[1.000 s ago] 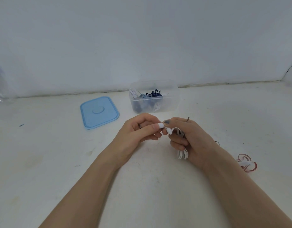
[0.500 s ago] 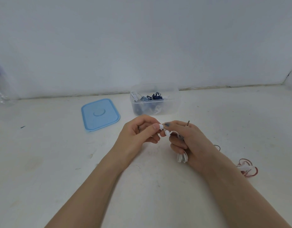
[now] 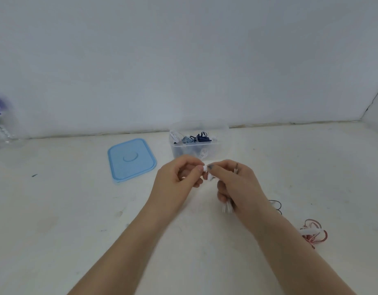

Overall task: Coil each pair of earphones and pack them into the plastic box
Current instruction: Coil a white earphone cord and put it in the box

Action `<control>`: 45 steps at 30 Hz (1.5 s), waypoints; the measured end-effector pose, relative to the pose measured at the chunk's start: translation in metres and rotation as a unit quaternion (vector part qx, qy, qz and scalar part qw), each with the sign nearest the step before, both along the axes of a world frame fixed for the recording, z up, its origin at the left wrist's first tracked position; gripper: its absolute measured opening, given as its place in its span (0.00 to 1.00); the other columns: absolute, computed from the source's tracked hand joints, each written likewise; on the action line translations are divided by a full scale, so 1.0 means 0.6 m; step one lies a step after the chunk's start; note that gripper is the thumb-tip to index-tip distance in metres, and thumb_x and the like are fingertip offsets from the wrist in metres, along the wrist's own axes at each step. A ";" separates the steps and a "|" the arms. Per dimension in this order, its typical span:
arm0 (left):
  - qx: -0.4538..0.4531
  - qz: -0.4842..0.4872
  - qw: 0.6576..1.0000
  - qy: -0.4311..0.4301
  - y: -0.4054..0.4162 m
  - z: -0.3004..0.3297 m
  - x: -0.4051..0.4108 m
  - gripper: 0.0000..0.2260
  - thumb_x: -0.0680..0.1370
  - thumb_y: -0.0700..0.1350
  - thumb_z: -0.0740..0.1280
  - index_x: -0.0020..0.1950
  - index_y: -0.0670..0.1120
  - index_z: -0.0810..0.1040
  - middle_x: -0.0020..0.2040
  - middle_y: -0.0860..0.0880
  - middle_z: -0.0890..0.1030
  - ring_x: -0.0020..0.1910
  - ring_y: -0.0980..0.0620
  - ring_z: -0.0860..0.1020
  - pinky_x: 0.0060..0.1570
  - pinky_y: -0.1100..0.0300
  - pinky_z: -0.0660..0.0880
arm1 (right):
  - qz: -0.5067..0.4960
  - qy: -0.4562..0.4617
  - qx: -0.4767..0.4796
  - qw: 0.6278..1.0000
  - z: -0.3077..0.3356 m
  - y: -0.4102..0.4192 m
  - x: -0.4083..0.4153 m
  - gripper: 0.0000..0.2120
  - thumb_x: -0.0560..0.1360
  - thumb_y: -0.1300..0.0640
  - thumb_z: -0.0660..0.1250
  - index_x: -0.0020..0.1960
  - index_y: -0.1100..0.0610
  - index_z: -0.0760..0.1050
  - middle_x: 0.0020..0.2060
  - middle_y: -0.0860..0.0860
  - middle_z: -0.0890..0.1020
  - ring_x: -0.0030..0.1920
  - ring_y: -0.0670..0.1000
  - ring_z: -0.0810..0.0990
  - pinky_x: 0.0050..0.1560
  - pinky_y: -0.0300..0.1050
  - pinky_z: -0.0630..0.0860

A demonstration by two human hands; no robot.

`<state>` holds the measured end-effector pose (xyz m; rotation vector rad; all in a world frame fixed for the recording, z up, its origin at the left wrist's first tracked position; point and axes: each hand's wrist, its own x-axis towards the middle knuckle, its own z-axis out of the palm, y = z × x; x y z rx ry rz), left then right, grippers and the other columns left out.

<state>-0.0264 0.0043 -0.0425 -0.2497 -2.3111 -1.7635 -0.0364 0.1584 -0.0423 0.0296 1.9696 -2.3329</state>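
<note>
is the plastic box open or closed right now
Open. The plastic box has no lid on; coiled earphones show over its rim. The blue lid lies flat on the table to its left, apart from it.

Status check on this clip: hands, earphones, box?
Left hand pinches an earbud; right hand grips the coiled white earphones. Clear plastic box open, part filled. Red-and-white earphones loose on the table. Nothing in the way.

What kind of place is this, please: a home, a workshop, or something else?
Probably a plain work surface set up for a sorting task; I cannot tell whether it is a home. A bare white table meets a blank white wall, with only a plastic box, its blue lid and loose earphones.
</note>
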 end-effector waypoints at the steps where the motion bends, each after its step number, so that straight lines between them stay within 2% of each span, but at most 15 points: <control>1: -0.014 0.002 1.000 0.006 -0.001 0.016 -0.011 0.04 0.79 0.38 0.70 0.48 0.47 0.82 0.38 0.48 0.85 0.37 0.51 0.83 0.43 0.56 0.82 | -0.003 0.015 0.012 1.000 0.017 0.000 -0.012 0.04 0.75 0.61 0.71 0.43 0.62 0.79 0.32 0.60 0.74 0.21 0.48 0.63 0.24 0.40 0.64; 3: -0.045 0.003 0.999 0.016 -0.005 0.054 -0.040 0.02 0.78 0.44 0.72 0.47 0.50 0.81 0.38 0.47 0.85 0.39 0.47 0.84 0.48 0.46 0.83 | -0.017 0.049 0.042 0.998 0.056 -0.001 -0.046 0.04 0.73 0.61 0.71 0.43 0.62 0.79 0.29 0.57 0.73 0.21 0.49 0.64 0.25 0.41 0.65; 5: -0.081 0.015 0.996 0.025 -0.008 0.094 -0.080 0.02 0.76 0.48 0.71 0.46 0.51 0.80 0.38 0.49 0.85 0.41 0.46 0.85 0.50 0.45 0.82 | -0.023 0.092 0.094 0.991 0.099 -0.007 -0.089 0.03 0.73 0.62 0.71 0.44 0.62 0.79 0.28 0.55 0.75 0.22 0.50 0.68 0.26 0.42 0.67; 11: -0.220 0.037 0.974 -0.039 -0.022 0.154 -0.195 0.03 0.77 0.43 0.69 0.51 0.47 0.79 0.43 0.48 0.86 0.43 0.48 0.82 0.42 0.57 0.77 | 0.004 0.125 0.281 0.951 0.151 -0.035 -0.210 0.05 0.73 0.62 0.64 0.40 0.56 0.77 0.28 0.52 0.76 0.26 0.52 0.72 0.18 0.34 0.62; 15: -0.284 0.023 0.955 -0.075 -0.029 0.125 -0.229 0.04 0.77 0.41 0.67 0.49 0.47 0.80 0.45 0.48 0.85 0.42 0.47 0.81 0.36 0.62 0.74 | 0.032 0.140 0.429 0.892 0.130 -0.051 -0.252 0.06 0.78 0.58 0.63 0.46 0.54 0.78 0.38 0.50 0.77 0.28 0.44 0.74 0.30 0.38 0.67; 18: -0.323 0.022 0.942 -0.086 -0.028 0.114 -0.239 0.04 0.77 0.42 0.67 0.51 0.47 0.79 0.48 0.48 0.83 0.39 0.50 0.79 0.35 0.62 0.74 | 0.060 0.120 0.444 0.886 0.121 -0.050 -0.256 0.09 0.79 0.54 0.61 0.52 0.55 0.80 0.41 0.50 0.78 0.40 0.51 0.77 0.38 0.41 0.69; 21: -0.351 0.015 0.934 -0.069 -0.024 0.116 -0.237 0.07 0.77 0.41 0.67 0.54 0.47 0.79 0.52 0.49 0.82 0.40 0.52 0.78 0.41 0.60 0.75 | 0.040 0.134 0.447 0.883 0.120 -0.039 -0.245 0.08 0.78 0.53 0.61 0.51 0.52 0.79 0.44 0.49 0.80 0.42 0.51 0.78 0.36 0.40 0.70; 24: -0.367 0.008 0.929 -0.045 -0.024 0.126 -0.219 0.09 0.77 0.41 0.66 0.56 0.48 0.79 0.53 0.51 0.80 0.39 0.58 0.76 0.39 0.64 0.71 | -0.027 0.176 0.448 0.876 0.130 -0.010 -0.223 0.07 0.78 0.57 0.60 0.50 0.54 0.77 0.48 0.49 0.80 0.44 0.52 0.77 0.42 0.42 0.71; 26: -0.379 -0.005 0.925 -0.034 -0.023 0.134 -0.191 0.09 0.77 0.41 0.66 0.56 0.48 0.79 0.51 0.51 0.81 0.41 0.55 0.77 0.38 0.65 0.71 | -0.019 0.168 0.475 0.864 0.144 0.018 -0.199 0.07 0.77 0.59 0.60 0.49 0.56 0.77 0.45 0.49 0.79 0.43 0.53 0.78 0.38 0.42 0.71; 28: -0.402 -0.025 0.915 -0.025 -0.025 0.136 -0.169 0.07 0.77 0.42 0.66 0.54 0.49 0.79 0.49 0.52 0.80 0.40 0.55 0.76 0.37 0.65 0.70 | 0.046 0.106 0.540 0.834 0.158 0.039 -0.183 0.07 0.77 0.61 0.60 0.49 0.57 0.77 0.43 0.52 0.81 0.40 0.54 0.81 0.35 0.40 0.74; 31: -0.460 -0.064 0.885 -0.020 -0.029 0.134 -0.111 0.05 0.77 0.47 0.67 0.51 0.49 0.78 0.44 0.54 0.78 0.41 0.50 0.75 0.38 0.60 0.70 | 0.217 -0.031 0.625 0.749 0.173 0.056 -0.125 0.05 0.77 0.61 0.65 0.51 0.61 0.77 0.39 0.55 0.83 0.34 0.53 0.82 0.36 0.43 0.79; 36: -0.548 -0.086 0.829 -0.068 -0.051 0.114 -0.029 0.03 0.79 0.46 0.65 0.48 0.51 0.71 0.42 0.56 0.74 0.46 0.49 0.75 0.39 0.59 0.70 | 0.310 -0.080 0.732 0.601 0.127 0.058 -0.028 0.22 0.74 0.52 0.70 0.65 0.59 0.73 0.57 0.59 0.81 0.47 0.57 0.80 0.47 0.48 0.77; 40: -0.626 -0.083 0.751 -0.193 -0.092 0.106 0.014 0.06 0.79 0.46 0.61 0.55 0.48 0.72 0.53 0.48 0.78 0.51 0.45 0.77 0.50 0.53 0.74 | 0.220 -0.013 0.703 0.676 0.079 0.069 0.003 0.22 0.73 0.57 0.65 0.67 0.55 0.69 0.58 0.57 0.75 0.56 0.61 0.81 0.54 0.53 0.80; 42: -0.634 -0.090 0.727 -0.249 -0.120 0.109 0.032 0.09 0.79 0.45 0.60 0.58 0.46 0.72 0.52 0.46 0.80 0.48 0.45 0.78 0.47 0.54 0.74 | 0.190 0.001 0.672 0.716 0.068 0.072 0.013 0.18 0.73 0.60 0.63 0.63 0.53 0.71 0.57 0.56 0.73 0.54 0.60 0.81 0.48 0.49 0.80; 45: -0.616 -0.094 0.725 -0.293 -0.161 0.111 0.052 0.12 0.78 0.44 0.61 0.61 0.49 0.70 0.53 0.46 0.81 0.49 0.44 0.81 0.49 0.53 0.76 | 0.156 0.010 0.626 0.764 0.057 0.068 0.028 0.12 0.73 0.61 0.64 0.57 0.55 0.74 0.51 0.53 0.74 0.44 0.53 0.75 0.34 0.41 0.69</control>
